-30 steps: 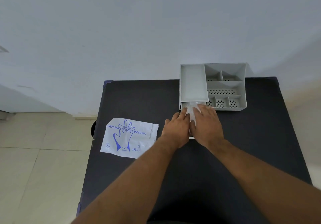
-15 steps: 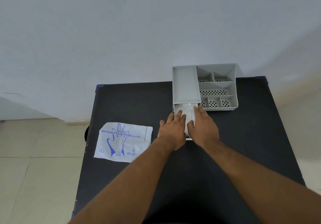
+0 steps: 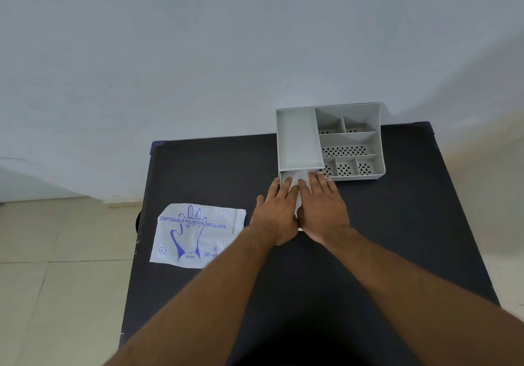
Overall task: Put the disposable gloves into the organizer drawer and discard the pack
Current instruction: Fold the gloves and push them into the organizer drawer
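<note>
A grey plastic organizer (image 3: 297,138) stands at the back of the black table (image 3: 397,223), with its drawer pulled out toward me at the lower left. A wad of clear disposable gloves (image 3: 298,179) lies in that drawer. My left hand (image 3: 276,212) and my right hand (image 3: 323,209) lie flat, side by side, pressing on the gloves and covering most of the drawer. The flat white glove pack (image 3: 195,235) with blue print lies on the table to the left of my left hand, apart from it.
The organizer's right half has several small perforated compartments (image 3: 344,151). The table's left edge runs just past the pack, with tiled floor (image 3: 56,280) below. A pale wall rises right behind the organizer.
My hands have stayed pressed on the gloves in the drawer, fingers shifting slightly forward. The view has drifted a little; the pack has not moved.
</note>
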